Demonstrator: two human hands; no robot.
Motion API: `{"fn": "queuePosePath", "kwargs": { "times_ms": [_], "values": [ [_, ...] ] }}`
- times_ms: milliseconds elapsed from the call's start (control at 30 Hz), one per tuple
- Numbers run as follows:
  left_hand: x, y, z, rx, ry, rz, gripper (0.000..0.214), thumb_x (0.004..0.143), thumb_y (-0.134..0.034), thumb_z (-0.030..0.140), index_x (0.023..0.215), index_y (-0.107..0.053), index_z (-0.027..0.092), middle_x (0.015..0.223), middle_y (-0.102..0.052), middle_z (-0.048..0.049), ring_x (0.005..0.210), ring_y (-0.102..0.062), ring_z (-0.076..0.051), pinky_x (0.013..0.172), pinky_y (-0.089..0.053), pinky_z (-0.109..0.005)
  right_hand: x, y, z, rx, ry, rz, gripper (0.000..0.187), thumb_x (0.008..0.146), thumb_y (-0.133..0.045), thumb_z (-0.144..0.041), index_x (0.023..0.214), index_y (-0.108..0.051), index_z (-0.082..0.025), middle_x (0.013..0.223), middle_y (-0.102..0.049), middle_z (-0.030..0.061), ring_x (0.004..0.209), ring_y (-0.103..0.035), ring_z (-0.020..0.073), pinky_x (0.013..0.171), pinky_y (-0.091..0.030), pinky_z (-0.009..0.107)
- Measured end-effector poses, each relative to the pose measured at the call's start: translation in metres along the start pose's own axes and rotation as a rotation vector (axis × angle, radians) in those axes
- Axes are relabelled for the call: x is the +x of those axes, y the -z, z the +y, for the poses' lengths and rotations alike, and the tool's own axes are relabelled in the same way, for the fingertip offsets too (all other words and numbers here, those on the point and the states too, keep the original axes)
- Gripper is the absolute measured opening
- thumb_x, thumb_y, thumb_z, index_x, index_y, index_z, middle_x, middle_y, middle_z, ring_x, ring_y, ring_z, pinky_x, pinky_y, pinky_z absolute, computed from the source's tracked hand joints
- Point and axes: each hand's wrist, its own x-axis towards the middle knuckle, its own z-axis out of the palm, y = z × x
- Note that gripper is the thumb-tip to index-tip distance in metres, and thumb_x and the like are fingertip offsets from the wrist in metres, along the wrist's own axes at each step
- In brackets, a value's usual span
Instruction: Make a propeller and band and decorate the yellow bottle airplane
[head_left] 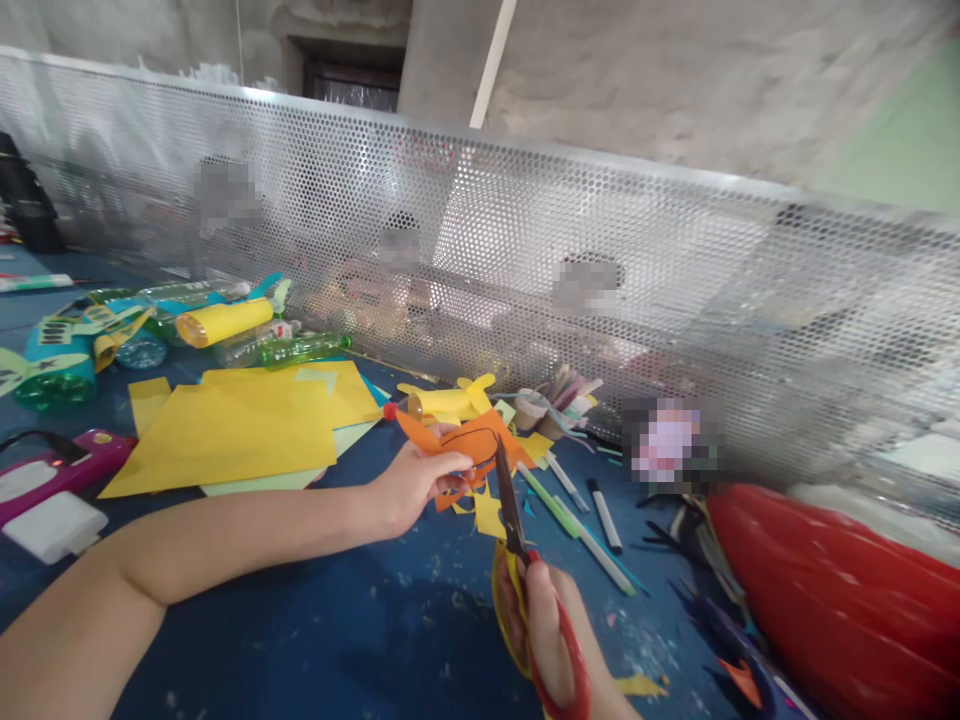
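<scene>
Orange paper cutout (469, 445) sits pinched between the thumb and fingers of your left hand (409, 487), lifted just above the blue table (360, 620), seemingly so the blades can reach its lower edge. Your right hand (551, 625) is closed through the red-and-yellow handles of the scissors (517, 530), whose dark blades point up into the paper. Yellow paper sheets (225, 430) lie left, marker pens (604, 515) just right, a perforated metal screen (675, 260) behind.

We are at a craft workbench: a blue table (337, 620) strewn with paper scraps (489, 516), yellow sheets (225, 430), orange paper (469, 440), scissors (513, 525), markers (604, 515) and plastic bottles (300, 350). A perforated metal screen (675, 280) runs along its far edge, before a rough plaster wall (675, 90).
</scene>
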Motion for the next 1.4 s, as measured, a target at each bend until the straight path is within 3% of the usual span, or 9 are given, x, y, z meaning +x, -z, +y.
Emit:
{"fn": "queuePosePath", "kwargs": {
  "times_ms": [333, 633, 867, 1033, 1200, 1400],
  "values": [
    [0.002, 0.006, -0.008, 0.080, -0.031, 0.056, 0.041, 0.067, -0.070, 0.013, 0.102, -0.050, 0.018, 0.083, -0.064, -0.0007, 0.073, -0.061, -0.012, 0.075, -0.046, -0.029, -0.001, -0.001, -0.003, 0.056, -0.085, 0.024, 0.063, 0.081, -0.019, -0.076, 0.053, -0.037, -0.023, 0.039, -0.035, -0.0052, 0.030, -0.033, 0.0081, 0.031, -0.027, 0.021],
    [0.005, 0.011, -0.014, 0.081, -0.117, 0.042, 0.042, 0.066, -0.074, 0.016, 0.103, -0.053, 0.019, 0.095, -0.064, -0.0024, 0.090, -0.062, -0.015, 0.085, -0.045, -0.029, 0.000, -0.001, -0.002, 0.065, -0.110, 0.035, 0.064, 0.078, -0.021, -0.078, 0.051, -0.038, -0.022, 0.039, -0.036, -0.0041, 0.032, -0.034, 0.0086, 0.031, -0.027, 0.021],
    [0.001, 0.004, -0.005, -0.003, -0.070, 0.013, 0.023, 0.070, -0.065, 0.019, 0.086, -0.048, 0.018, 0.073, -0.061, 0.0015, 0.067, -0.058, -0.011, 0.072, -0.046, -0.028, 0.000, -0.001, -0.004, 0.004, -0.095, 0.033, 0.064, 0.080, -0.016, -0.077, 0.053, -0.038, -0.023, 0.041, -0.036, -0.0040, 0.033, -0.034, 0.0090, 0.031, -0.026, 0.021],
    [-0.002, 0.002, -0.004, 0.000, -0.020, 0.049, 0.025, 0.066, -0.062, 0.014, 0.080, -0.042, 0.019, 0.062, -0.055, 0.0053, 0.059, -0.054, -0.009, 0.066, -0.044, -0.025, 0.001, -0.002, -0.002, 0.026, -0.094, 0.030, 0.063, 0.080, -0.017, -0.076, 0.054, -0.038, -0.023, 0.040, -0.036, -0.0042, 0.033, -0.034, 0.0094, 0.032, -0.027, 0.021],
    [-0.001, 0.003, -0.004, 0.036, -0.017, 0.076, 0.030, 0.066, -0.068, 0.017, 0.090, -0.050, 0.019, 0.067, -0.060, 0.0031, 0.064, -0.057, -0.010, 0.070, -0.045, -0.026, 0.000, -0.002, -0.001, 0.043, -0.093, 0.026, 0.062, 0.080, -0.021, -0.076, 0.054, -0.038, -0.023, 0.041, -0.035, -0.0050, 0.032, -0.034, 0.0085, 0.031, -0.027, 0.021],
    [0.000, 0.003, -0.005, 0.075, -0.089, 0.112, 0.022, 0.067, -0.073, 0.027, 0.082, -0.062, 0.014, 0.081, -0.064, -0.0028, 0.078, -0.059, -0.014, 0.078, -0.047, -0.030, 0.000, -0.002, -0.003, 0.032, -0.098, 0.032, 0.064, 0.080, -0.017, -0.077, 0.054, -0.038, -0.023, 0.040, -0.036, -0.0044, 0.032, -0.034, 0.0087, 0.031, -0.027, 0.021]
  ]
}}
